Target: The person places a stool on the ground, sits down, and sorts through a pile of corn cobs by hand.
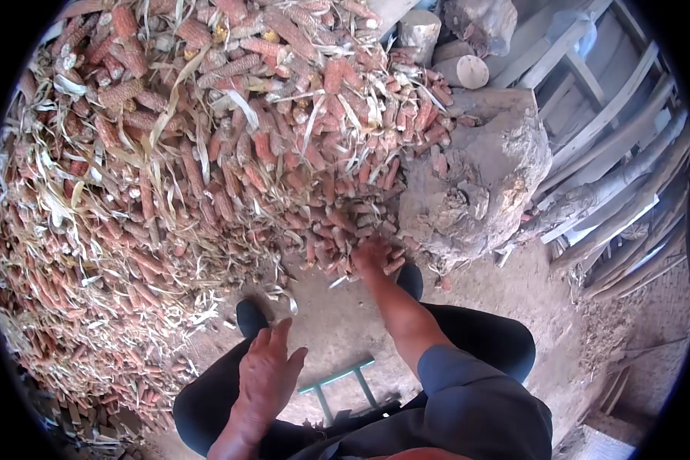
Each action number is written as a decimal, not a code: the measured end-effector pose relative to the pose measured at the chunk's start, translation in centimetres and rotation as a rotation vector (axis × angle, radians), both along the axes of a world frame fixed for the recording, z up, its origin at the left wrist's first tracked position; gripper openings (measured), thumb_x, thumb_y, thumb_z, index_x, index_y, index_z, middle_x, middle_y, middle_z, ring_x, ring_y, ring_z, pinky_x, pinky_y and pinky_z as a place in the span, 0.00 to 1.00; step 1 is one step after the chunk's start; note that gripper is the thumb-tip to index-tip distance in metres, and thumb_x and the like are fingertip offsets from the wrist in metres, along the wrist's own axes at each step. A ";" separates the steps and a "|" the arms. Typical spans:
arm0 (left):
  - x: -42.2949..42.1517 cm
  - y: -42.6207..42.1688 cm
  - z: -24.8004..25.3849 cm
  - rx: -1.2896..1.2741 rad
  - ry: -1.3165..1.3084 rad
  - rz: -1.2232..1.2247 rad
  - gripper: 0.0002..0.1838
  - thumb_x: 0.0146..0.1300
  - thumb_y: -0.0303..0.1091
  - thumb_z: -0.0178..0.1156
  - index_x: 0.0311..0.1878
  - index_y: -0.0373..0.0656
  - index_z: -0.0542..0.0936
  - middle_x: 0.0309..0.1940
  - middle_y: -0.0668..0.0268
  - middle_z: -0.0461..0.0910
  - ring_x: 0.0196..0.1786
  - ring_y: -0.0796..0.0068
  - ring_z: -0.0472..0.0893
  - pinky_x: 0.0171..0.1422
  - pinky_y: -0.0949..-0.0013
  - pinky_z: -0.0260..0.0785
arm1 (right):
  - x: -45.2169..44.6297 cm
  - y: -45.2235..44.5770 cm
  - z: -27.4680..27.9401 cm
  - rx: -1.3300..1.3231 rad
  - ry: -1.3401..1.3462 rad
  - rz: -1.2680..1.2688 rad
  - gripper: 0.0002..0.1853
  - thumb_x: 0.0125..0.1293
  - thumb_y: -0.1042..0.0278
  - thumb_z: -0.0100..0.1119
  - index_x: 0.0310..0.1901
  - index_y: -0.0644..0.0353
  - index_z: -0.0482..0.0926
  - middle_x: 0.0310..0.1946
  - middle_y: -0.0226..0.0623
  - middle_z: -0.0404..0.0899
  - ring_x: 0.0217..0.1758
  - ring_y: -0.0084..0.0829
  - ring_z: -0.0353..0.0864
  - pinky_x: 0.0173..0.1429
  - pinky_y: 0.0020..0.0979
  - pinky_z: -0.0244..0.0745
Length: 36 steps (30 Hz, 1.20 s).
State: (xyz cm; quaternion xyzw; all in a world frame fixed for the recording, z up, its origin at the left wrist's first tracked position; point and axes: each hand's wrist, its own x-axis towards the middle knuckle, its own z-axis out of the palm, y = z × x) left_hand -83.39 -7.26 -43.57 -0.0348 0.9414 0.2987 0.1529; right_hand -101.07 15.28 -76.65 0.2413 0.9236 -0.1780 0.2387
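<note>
A large heap of shelled reddish corn cobs [230, 153], mixed with dry husks, spreads before me. My right hand [369, 254] reaches down to the near edge of the heap, among short cobs beside a big wooden stump. Its fingers are hidden at the cobs, so their grip does not show. Above my left knee, my left hand [267, 372] is held with its fingers stretched and thumb apart, holding nothing.
The wooden stump [475, 176] stands right of the heap, with cut logs [464, 71] behind it. Stacked branches and boards [606, 169] line the right side. A green metal frame [337, 377] is between my legs on the dirt floor [322, 322].
</note>
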 end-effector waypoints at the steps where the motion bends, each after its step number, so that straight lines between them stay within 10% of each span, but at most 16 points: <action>1: 0.1 0.0 0.0 -0.009 -0.007 -0.003 0.31 0.60 0.30 0.73 0.67 0.40 0.76 0.39 0.54 0.79 0.37 0.53 0.83 0.42 0.54 0.76 | 0.1 0.0 0.0 -0.002 0.008 0.000 0.44 0.61 0.53 0.68 0.77 0.55 0.61 0.73 0.59 0.64 0.76 0.64 0.64 0.77 0.57 0.67; 11: 0.2 0.1 0.7 -0.003 -0.088 0.009 0.32 0.62 0.36 0.74 0.68 0.40 0.75 0.48 0.50 0.81 0.51 0.44 0.84 0.54 0.51 0.79 | 1.3 -0.4 -1.2 0.240 0.006 0.027 0.43 0.61 0.46 0.67 0.74 0.53 0.61 0.71 0.50 0.66 0.75 0.53 0.65 0.81 0.52 0.61; 14: 0.1 0.1 1.0 -0.008 -0.076 0.004 0.33 0.61 0.36 0.74 0.68 0.40 0.75 0.48 0.50 0.82 0.51 0.44 0.84 0.54 0.51 0.79 | 1.0 -0.2 0.0 0.140 0.015 -0.009 0.39 0.65 0.42 0.64 0.72 0.54 0.66 0.72 0.54 0.66 0.78 0.58 0.63 0.82 0.64 0.52; 19: 0.0 0.3 0.8 -0.003 -0.039 -0.003 0.31 0.62 0.34 0.72 0.68 0.40 0.75 0.45 0.50 0.81 0.47 0.45 0.84 0.49 0.51 0.78 | 1.5 -0.3 -2.5 0.034 0.219 0.059 0.36 0.59 0.63 0.70 0.67 0.54 0.62 0.67 0.54 0.68 0.66 0.59 0.75 0.71 0.55 0.74; 32: -0.4 0.6 1.3 -0.021 -0.048 -0.032 0.33 0.62 0.36 0.73 0.69 0.39 0.75 0.47 0.49 0.82 0.51 0.45 0.85 0.55 0.51 0.79 | 2.6 0.2 -6.4 -0.106 0.446 0.042 0.37 0.51 0.64 0.74 0.64 0.57 0.71 0.60 0.52 0.76 0.66 0.56 0.76 0.69 0.52 0.74; 34: -0.3 0.7 1.5 -0.005 -0.018 -0.031 0.32 0.62 0.36 0.73 0.68 0.39 0.75 0.47 0.49 0.82 0.51 0.45 0.85 0.55 0.51 0.79 | 3.4 -0.2 -5.7 -0.297 0.432 0.039 0.39 0.49 0.67 0.73 0.65 0.57 0.68 0.56 0.48 0.78 0.62 0.52 0.80 0.64 0.50 0.78; 36: -0.1 0.5 1.1 0.004 0.020 -0.021 0.32 0.62 0.37 0.73 0.68 0.39 0.75 0.47 0.49 0.82 0.51 0.44 0.85 0.55 0.51 0.79 | 5.4 -1.2 -3.2 -1.063 0.539 -0.036 0.27 0.52 0.69 0.74 0.55 0.60 0.77 0.47 0.44 0.86 0.48 0.46 0.88 0.47 0.44 0.84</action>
